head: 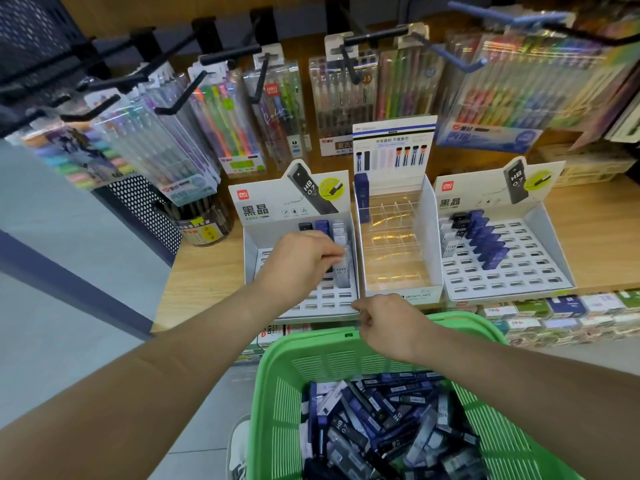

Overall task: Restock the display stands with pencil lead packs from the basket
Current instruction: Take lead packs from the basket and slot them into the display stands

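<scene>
One white pack (342, 273) marked HB 0.7 is pinched in the left grip (301, 261), in the left stand (263, 237) beside blue and black packs (322, 226). The right grip (384, 323), fingers curled, sits at that stand's front corner; I cannot tell if it holds anything. Below, a green basket (277, 410) holds a heap of packs (381, 427). A middle stand (433, 220) and right stand (554, 258) share the wooden tabletop (207, 268).

Left stand (258, 211): many slots hidden beneath left hand (300, 263).
Lead pack (342, 274): upper end covered by fingers (333, 251).
Basket (462, 318): near side cut by bottom edge.
Right hand (389, 323): palm unseen.
Hanging pen sets (519, 95): blurred.
</scene>
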A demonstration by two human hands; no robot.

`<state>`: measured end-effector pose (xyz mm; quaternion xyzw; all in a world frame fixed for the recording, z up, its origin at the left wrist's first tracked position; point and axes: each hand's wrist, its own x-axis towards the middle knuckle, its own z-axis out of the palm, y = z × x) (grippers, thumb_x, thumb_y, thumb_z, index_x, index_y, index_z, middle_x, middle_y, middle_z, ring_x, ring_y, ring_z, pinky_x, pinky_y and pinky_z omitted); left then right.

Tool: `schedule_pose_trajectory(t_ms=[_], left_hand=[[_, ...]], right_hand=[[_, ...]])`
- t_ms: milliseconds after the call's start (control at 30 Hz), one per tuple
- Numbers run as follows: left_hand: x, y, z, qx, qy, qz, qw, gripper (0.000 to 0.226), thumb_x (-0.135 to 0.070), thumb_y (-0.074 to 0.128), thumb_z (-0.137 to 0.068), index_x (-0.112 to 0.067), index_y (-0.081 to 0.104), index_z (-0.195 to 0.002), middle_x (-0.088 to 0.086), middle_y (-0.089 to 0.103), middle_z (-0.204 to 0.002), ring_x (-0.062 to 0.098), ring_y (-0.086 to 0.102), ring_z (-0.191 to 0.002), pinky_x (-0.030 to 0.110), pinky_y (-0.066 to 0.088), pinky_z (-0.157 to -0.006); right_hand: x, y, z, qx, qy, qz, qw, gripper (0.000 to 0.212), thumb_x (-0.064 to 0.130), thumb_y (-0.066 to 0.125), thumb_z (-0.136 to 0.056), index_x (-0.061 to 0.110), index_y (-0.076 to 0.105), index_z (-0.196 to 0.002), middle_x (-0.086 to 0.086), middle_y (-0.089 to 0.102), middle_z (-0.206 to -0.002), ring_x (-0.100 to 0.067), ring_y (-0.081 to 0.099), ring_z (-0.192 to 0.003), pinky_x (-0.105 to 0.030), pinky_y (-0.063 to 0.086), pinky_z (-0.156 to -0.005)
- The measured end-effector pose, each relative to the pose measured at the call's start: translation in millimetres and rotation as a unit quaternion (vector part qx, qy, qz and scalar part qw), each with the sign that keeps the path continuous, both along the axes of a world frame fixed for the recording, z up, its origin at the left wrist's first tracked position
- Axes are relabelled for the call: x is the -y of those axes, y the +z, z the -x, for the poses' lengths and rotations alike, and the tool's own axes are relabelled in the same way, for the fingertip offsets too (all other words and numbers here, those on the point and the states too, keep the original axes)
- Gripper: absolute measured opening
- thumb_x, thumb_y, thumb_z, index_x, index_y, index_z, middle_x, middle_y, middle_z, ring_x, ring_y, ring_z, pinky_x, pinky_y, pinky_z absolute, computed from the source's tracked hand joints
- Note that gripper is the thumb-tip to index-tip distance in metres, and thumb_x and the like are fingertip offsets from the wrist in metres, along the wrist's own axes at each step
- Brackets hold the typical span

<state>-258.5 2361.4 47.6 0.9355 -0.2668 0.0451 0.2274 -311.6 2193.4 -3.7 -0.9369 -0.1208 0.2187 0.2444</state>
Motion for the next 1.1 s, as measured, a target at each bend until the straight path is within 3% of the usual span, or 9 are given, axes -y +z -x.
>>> schedule_pose_trajectory(t_ms=[233,300,367,433,533,733,833,933,1100], left_hand=[[8.7,-7.5,0.4,-0.009,0.033,-0.033,0.999,0.013,-0.016,0.062,-0.091,-0.012,0.073,-0.097,0.004,0.07,-0.094,0.024,0.062,-0.092,0.032,0.047,-0.082],[7.6,2.3,0.0,-0.015,0.052,-0.015,0.998,0.016,-0.02,0.062,-0.092,-0.015,0.074,-0.1,0.002,0.072,-0.098,0.02,0.063,-0.095,0.032,0.047,-0.085],[5.3,15.7,3.3,-0.01,0.081,0.018,0.997,0.017,-0.024,0.061,-0.093,-0.019,0.075,-0.102,-0.003,0.073,-0.099,0.013,0.063,-0.092,0.028,0.048,-0.085],[3.4,26.7,13.1,-0.012,0.094,0.041,0.995,0.016,-0.026,0.062,-0.092,-0.022,0.075,-0.099,-0.012,0.071,-0.088,0.001,0.06,-0.078,0.021,0.048,-0.077],[1.3,22.1,41.2,-0.066,0.049,-0.008,0.997,0.012,-0.03,0.062,-0.09,-0.027,0.073,-0.093,-0.015,0.068,-0.075,-0.001,0.059,-0.068,0.018,0.048,-0.067],[-0.1,-78.8,114.8,-0.253,-0.062,-0.248,0.933,0.022,-0.018,0.049,-0.094,-0.021,0.069,-0.101,-0.006,0.072,-0.093,0.009,0.066,-0.082,0.028,0.055,-0.079],[3.6,-140.9,138.6,-0.283,-0.003,-0.259,0.923,0.028,-0.007,0.051,-0.089,-0.02,0.069,-0.108,-0.001,0.07,-0.1,0.013,0.065,-0.082,0.023,0.055,-0.073],[10.1,-193.4,153.9,-0.306,0.059,-0.251,0.917,0.033,-0.01,0.056,-0.088,-0.015,0.061,-0.12,0.007,0.061,-0.117,0.022,0.061,-0.105,0.033,0.053,-0.089],[19.2,-243.0,155.8,-0.335,0.166,-0.188,0.908,0.077,-0.036,0.06,-0.091,-0.012,0.018,-0.151,0.009,0.017,-0.159,0.031,0.022,-0.143,0.039,0.027,-0.114]], right_hand=[[3.5,-0.5,1.2,-0.014,0.026,0.013,0.999,0.037,0.008,0.049,-0.089,0.008,0.059,-0.124,-0.009,0.066,-0.115,-0.023,0.062,-0.101,-0.036,0.053,-0.09],[9.6,4.6,3.3,-0.026,0.044,0.006,0.999,0.049,0.008,0.05,-0.089,0.015,0.053,-0.137,-0.006,0.062,-0.127,-0.017,0.059,-0.101,-0.026,0.05,-0.091],[21.3,10.5,7.4,-0.029,0.056,0.003,0.998,0.054,0.008,0.05,-0.091,0.023,0.047,-0.143,-0.001,0.061,-0.13,-0.004,0.056,-0.082,-0.008,0.044,-0.072],[39.5,12.5,13.9,-0.046,0.037,0.001,0.998,0.05,0.008,0.05,-0.093,0.024,0.051,-0.141,0.008,0.064,-0.112,0.007,0.05,-0.055,-0.002,0.039,-0.05],[74.1,5.1,29.9,-0.079,0.0,0.024,0.997,0.043,0.005,0.05,-0.092,0.019,0.058,-0.132,0.017,0.048,-0.077,-0.004,0.051,-0.046,-0.019,0.049,-0.049],[109.8,-53.4,77.9,-0.119,-0.003,0.108,0.987,0.042,0.007,0.052,-0.091,0.012,0.056,-0.133,-0.006,0.069,-0.105,-0.014,0.066,-0.084,-0.018,0.051,-0.063],[101.5,-98.0,99.7,-0.132,-0.021,0.105,0.986,0.042,0.011,0.051,-0.092,0.008,0.052,-0.134,-0.015,0.065,-0.119,-0.025,0.063,-0.103,-0.034,0.053,-0.085],[92.4,-139.2,112.8,-0.126,-0.024,0.103,0.986,0.063,0.013,0.055,-0.09,0.009,0.032,-0.149,-0.015,0.043,-0.144,-0.029,0.048,-0.128,-0.034,0.043,-0.103],[79.4,-178.4,98.1,-0.097,-0.014,0.122,0.988,0.084,0.012,0.061,-0.089,0.014,0.011,-0.156,-0.008,0.013,-0.161,-0.03,0.018,-0.147,-0.044,0.027,-0.118]])
